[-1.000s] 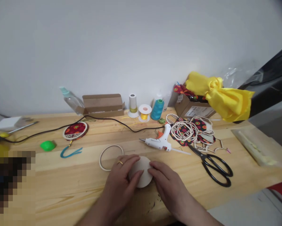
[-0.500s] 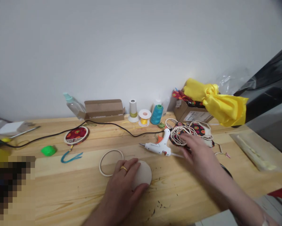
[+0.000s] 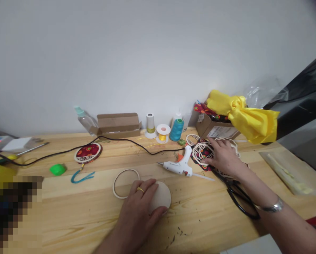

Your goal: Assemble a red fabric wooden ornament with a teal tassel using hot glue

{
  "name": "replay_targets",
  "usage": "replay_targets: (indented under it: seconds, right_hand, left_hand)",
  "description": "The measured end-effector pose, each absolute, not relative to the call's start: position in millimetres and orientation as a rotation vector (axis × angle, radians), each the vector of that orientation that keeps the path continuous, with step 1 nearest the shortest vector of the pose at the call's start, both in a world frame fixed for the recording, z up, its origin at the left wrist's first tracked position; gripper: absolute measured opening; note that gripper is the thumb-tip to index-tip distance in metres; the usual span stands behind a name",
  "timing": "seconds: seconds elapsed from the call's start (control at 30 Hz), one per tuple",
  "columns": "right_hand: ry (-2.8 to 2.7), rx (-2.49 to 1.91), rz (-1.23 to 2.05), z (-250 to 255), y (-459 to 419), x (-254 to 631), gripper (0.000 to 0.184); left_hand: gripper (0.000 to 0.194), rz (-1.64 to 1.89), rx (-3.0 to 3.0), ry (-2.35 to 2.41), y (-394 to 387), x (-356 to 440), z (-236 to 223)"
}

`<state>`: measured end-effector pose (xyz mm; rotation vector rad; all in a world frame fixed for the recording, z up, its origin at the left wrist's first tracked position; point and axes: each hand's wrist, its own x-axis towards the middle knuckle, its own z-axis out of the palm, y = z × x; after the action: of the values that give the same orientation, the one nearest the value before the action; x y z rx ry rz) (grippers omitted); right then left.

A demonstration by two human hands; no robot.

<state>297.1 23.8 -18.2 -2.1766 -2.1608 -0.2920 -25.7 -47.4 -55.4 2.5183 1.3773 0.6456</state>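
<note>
My left hand (image 3: 140, 204) lies flat with spread fingers on a plain round wooden disc (image 3: 161, 195) near the front of the wooden table (image 3: 68, 211). A thin wooden ring (image 3: 125, 178) lies just left of the disc. My right hand (image 3: 225, 157) reaches over a pile of lattice-cut wooden pieces and patterned dark fabric rounds (image 3: 202, 151), its fingers curled on the top pieces. A white glue gun (image 3: 179, 165) lies between the two hands.
Black scissors (image 3: 239, 197) lie under my right forearm. Thread spools (image 3: 177, 129), a cardboard box (image 3: 117, 124), a spray bottle (image 3: 85, 119) and a box with yellow cloth (image 3: 242, 113) line the wall. A finished fabric round (image 3: 88, 152), green blob (image 3: 57, 169) and black cable (image 3: 121, 139) lie left.
My right hand left the disc and moved right and back to the pile of lattice pieces. My left hand stayed on the disc.
</note>
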Motion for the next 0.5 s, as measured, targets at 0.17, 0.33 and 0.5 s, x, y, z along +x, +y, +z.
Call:
replay_targets:
  seconds: [0.17,0.33,0.5]
  right_hand:
    - [-2.092,-2.058,-0.32,-17,24,300,0.066]
    - [-1.807,-1.962,-0.028,-13,25,311,0.042]
    - [-1.611,-2.0,-0.054,-6,26,337,0.039]
  left_hand:
    - [0.039,0.658,2.501,1.376,-47,-25,-55]
    - [0.04,0.651,2.5,1.373,-48,-25,-56]
    - [0.039,0.649,2.497,1.367,-48,-25,-55]
